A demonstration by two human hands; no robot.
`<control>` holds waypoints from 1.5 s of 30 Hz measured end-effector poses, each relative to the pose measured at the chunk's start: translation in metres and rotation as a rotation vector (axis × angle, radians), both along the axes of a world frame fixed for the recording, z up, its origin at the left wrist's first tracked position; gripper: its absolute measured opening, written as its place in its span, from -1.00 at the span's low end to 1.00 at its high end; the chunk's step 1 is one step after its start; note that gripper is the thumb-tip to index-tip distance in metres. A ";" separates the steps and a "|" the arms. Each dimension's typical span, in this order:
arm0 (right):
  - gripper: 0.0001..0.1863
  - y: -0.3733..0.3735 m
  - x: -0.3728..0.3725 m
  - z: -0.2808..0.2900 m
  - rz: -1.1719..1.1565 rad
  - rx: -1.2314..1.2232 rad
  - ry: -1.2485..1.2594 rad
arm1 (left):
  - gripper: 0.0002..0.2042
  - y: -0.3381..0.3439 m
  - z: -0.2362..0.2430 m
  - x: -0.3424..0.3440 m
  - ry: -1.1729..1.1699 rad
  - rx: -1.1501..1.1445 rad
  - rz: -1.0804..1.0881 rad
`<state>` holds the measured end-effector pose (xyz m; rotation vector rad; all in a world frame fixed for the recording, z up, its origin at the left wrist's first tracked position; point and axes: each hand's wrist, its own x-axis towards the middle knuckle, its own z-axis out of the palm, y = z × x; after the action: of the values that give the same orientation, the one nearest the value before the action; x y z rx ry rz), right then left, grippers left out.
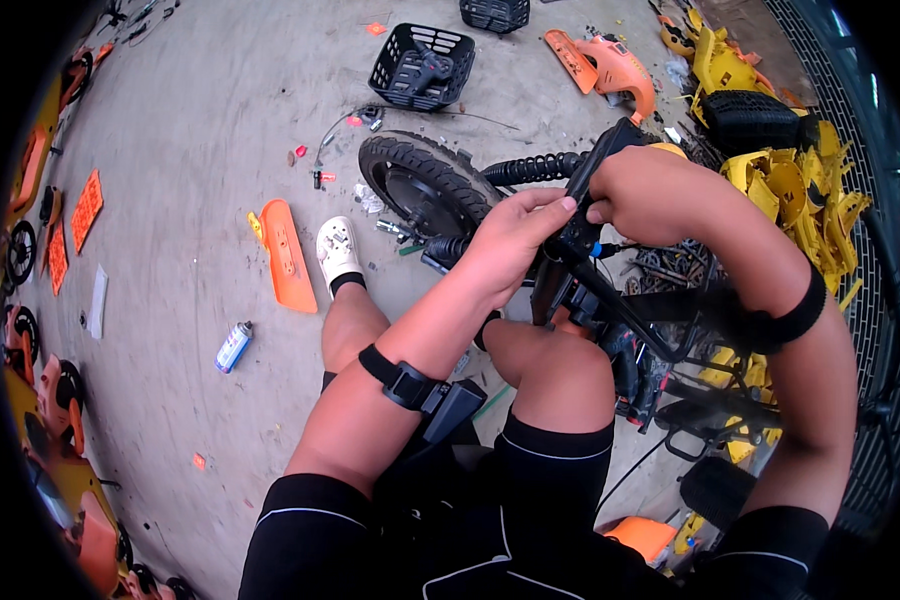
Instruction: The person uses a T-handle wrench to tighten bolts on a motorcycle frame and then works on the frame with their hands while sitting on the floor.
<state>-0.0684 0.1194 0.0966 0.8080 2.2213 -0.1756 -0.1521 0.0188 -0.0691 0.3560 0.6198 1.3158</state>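
Observation:
In front of me a black two-wheeler frame (582, 228) stands with its knobby front wheel (417, 180) turned left and a black coil-spring shock (532, 168) beside it. My left hand (515, 240) grips the upper part of the frame, thumb pressed on top and the other fingers mostly hidden. On the far side of the same part, my right hand (642, 192) has its fingers curled in, thumb and forefinger close together against the frame; whatever is between them is hidden. A blue connector (600, 250) shows just below my hands.
Black plastic baskets (425, 65) and orange body panels (292, 255) lie on the concrete floor. A spray can (233, 347) lies to the left. Yellow panels (795, 190) pile up at the right, near a heap of metal parts (675, 268). Orange-yellow vehicles (55, 400) line the left edge.

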 end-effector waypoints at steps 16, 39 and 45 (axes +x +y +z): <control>-0.91 0.015 0.030 -0.023 0.567 0.126 0.208 | -0.72 0.007 -0.009 0.004 0.023 0.007 -0.002; -0.76 -0.009 -0.006 -0.005 0.114 0.240 -0.009 | -0.72 0.010 -0.006 0.011 0.009 -0.011 0.046; -0.79 -0.018 -0.012 -0.008 0.313 0.208 -0.248 | -0.76 0.009 -0.015 0.004 0.043 0.015 0.023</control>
<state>-0.0803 0.1015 0.0887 0.5449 2.1155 0.2966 -0.1480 0.0279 -0.0839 0.3916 0.6520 1.3379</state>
